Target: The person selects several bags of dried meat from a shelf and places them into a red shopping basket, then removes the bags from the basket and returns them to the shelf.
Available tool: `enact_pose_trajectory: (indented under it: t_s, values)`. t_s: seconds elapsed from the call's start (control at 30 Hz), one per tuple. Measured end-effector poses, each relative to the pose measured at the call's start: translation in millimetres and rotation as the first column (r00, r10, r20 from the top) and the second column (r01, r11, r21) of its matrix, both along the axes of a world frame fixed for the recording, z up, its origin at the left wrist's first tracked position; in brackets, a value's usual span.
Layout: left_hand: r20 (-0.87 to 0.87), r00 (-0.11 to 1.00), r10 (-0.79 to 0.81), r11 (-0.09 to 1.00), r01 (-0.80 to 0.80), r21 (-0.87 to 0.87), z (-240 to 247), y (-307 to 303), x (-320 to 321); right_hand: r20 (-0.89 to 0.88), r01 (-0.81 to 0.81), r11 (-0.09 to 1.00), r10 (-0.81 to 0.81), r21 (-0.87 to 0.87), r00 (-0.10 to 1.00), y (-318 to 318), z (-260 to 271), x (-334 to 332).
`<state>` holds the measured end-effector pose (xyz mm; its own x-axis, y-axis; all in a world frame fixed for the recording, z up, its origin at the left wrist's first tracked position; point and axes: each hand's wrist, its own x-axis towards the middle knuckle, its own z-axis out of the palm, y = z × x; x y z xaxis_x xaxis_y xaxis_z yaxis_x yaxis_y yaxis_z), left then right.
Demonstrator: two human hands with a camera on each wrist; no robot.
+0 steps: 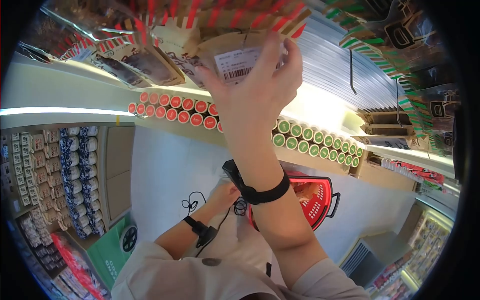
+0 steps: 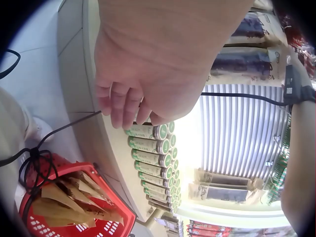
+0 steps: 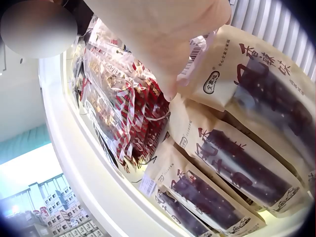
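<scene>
Up at the shelf [image 3: 74, 158], the right hand [image 3: 163, 34] is gripping a brown pack [image 3: 276, 94] near its labelled end, and this pack is reaching away from the palm, its long axis slanting down to the right in the right wrist view. Several similar packs [image 3: 237, 165] are lying beside it, running roughly parallel, while striped bags [image 3: 113, 98] are crowding the other side of the grip. In the head view, the thumb and fingers are spreading around the label [image 1: 237, 65]. The right hand is clearly being the nearer one to the pack; the left hand [image 1: 222, 195] is hanging lower, its fingers loosely bent and holding nothing. Below and to the right of that hand, a red basket [image 1: 321, 187] is sitting partly behind the right forearm, and inside it brown paper packages [image 2: 64, 207] are leaning against one another. Red-lidded tubs [image 1: 187, 104] and green-lidded tubs [image 1: 296, 131] are standing in rows between the pack and the basket.
</scene>
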<state>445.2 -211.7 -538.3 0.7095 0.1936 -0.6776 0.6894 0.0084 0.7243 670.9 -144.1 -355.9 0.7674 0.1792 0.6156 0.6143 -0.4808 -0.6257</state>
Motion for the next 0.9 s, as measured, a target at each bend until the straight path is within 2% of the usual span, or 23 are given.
enact_pose_trajectory:
  t_s: [0.07, 0.1, 0.13, 0.2, 0.23, 0.27, 0.3, 0.37, 0.43, 0.5, 0.53, 0.6, 0.63, 0.7, 0.73, 0.87, 0.9]
  values:
    - [0.056, 0.998, -0.017, 1.000, 0.017, 0.003, -2, -1, 2, -0.028, 0.021, 1.000, -0.021, -0.013, 0.999, 3, -6, 9]
    - [-0.057, 0.996, -0.064, 0.998, 0.063, -0.030, -3, 0, 2, -0.034, 0.033, 0.999, -0.033, -0.006, 0.999, 4, -8, 9]
    - [-0.063, 0.995, -0.075, 0.997, 0.074, -0.023, 2, 0, 3, -0.041, 0.016, 1.000, -0.016, 0.004, 0.999, 6, -10, 8]
    - [-0.012, 1.000, 0.015, 0.993, -0.017, -0.114, 7, -3, 6, -0.055, 0.008, 1.000, -0.007, 0.021, 0.998, 6, -14, 5]
    - [-0.021, 1.000, 0.006, 0.994, -0.008, -0.110, -12, -10, 3, -0.072, -0.017, 0.999, 0.019, 0.028, 0.997, 3, -16, 3]
    - [0.221, 0.975, 0.033, 0.997, -0.048, 0.065, -48, -19, -5, -0.091, -0.034, 0.999, 0.037, 0.034, 0.995, -2, -18, 1]
    - [0.449, 0.893, -0.001, 0.971, -0.107, 0.215, -67, -22, -13, -0.106, 0.003, 0.999, 0.001, 0.032, 0.994, -9, -22, -4]
    - [0.385, 0.918, -0.095, 0.982, 0.023, 0.188, -77, -17, -15, -0.094, 0.003, 1.000, -0.003, -0.005, 0.996, -42, -32, -19]
    - [0.283, 0.929, -0.240, 0.970, 0.218, 0.105, -92, -10, -12, -0.298, -0.065, 0.998, 0.068, 0.021, 0.952, -85, -43, -47]
    - [0.167, 0.907, -0.386, 0.921, 0.389, 0.016, -101, -4, -6, -0.426, -0.033, 0.999, 0.035, 0.011, 0.904, -129, -55, -81]
    - [0.113, 0.889, -0.443, 0.895, 0.446, -0.002, -105, -2, -5, -0.459, 0.055, 0.998, -0.060, -0.026, 0.886, -150, -59, -100]
    - [0.035, 0.863, -0.504, 0.864, 0.504, 0.016, -111, 3, -4, -0.656, -0.027, 0.999, 0.039, 0.028, 0.754, -192, -77, -128]
    - [-0.012, 0.855, -0.519, 0.854, 0.519, 0.038, -112, 4, -4, -0.668, 0.012, 1.000, 0.007, 0.024, 0.744, -210, -87, -138]
    - [-0.102, 0.837, -0.538, 0.830, 0.547, 0.106, -113, 7, -2, -0.796, 0.054, 0.998, -0.040, -0.009, 0.604, -246, -107, -162]
    - [-0.144, 0.827, -0.543, 0.815, 0.561, 0.148, -113, 7, -1, -0.808, 0.120, 0.993, -0.083, -0.016, 0.584, -263, -117, -170]
    - [-0.180, 0.740, -0.648, 0.700, 0.672, 0.242, -71, -55, 55, -0.852, 0.394, 0.919, -0.222, -0.020, 0.475, -339, -163, -197]
    - [-0.207, 0.671, -0.712, 0.616, 0.739, 0.275, -60, -78, 71, -0.865, 0.462, 0.887, -0.241, -0.013, 0.439, -355, -173, -206]
